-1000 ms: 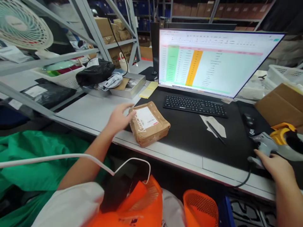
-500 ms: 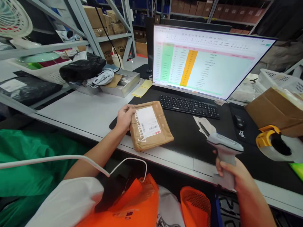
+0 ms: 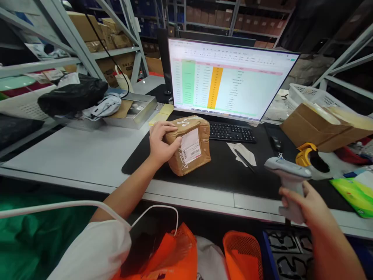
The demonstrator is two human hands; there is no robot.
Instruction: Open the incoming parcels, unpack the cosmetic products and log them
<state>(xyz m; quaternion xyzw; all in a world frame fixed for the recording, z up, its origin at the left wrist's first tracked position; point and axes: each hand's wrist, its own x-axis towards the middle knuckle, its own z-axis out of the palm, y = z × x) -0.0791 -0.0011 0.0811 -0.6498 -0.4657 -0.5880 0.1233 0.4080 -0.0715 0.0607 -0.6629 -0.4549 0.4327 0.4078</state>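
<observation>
My left hand [image 3: 163, 143] grips the left side of a brown taped parcel [image 3: 205, 136], thumb on its front and fingers over the top. The parcel is tilted above the black desk mat [image 3: 140, 159], and a white shipping label [image 3: 190, 146] with barcodes faces me. My right hand [image 3: 303, 202] is wrapped round the handle of a grey-white barcode scanner [image 3: 287, 168], held up over the desk's front edge at the right. Between the two hands, a black pen [image 3: 244, 158] lies on a piece of white paper [image 3: 252, 152].
Behind the parcel are a black keyboard [image 3: 233, 133] and a monitor [image 3: 247, 85] showing a spreadsheet. At the right are a mouse [image 3: 275, 143], a yellow tape dispenser [image 3: 304, 154], a cardboard box [image 3: 311, 120] and a green packet [image 3: 352, 194]. Leftward, a metal tray [image 3: 140, 116] stands beside a black bag [image 3: 72, 93].
The parcel has turned in my left hand, so its thick top side now shows, and my fingers lie over that edge. The scanner has moved right. The camera view has shifted rightward.
</observation>
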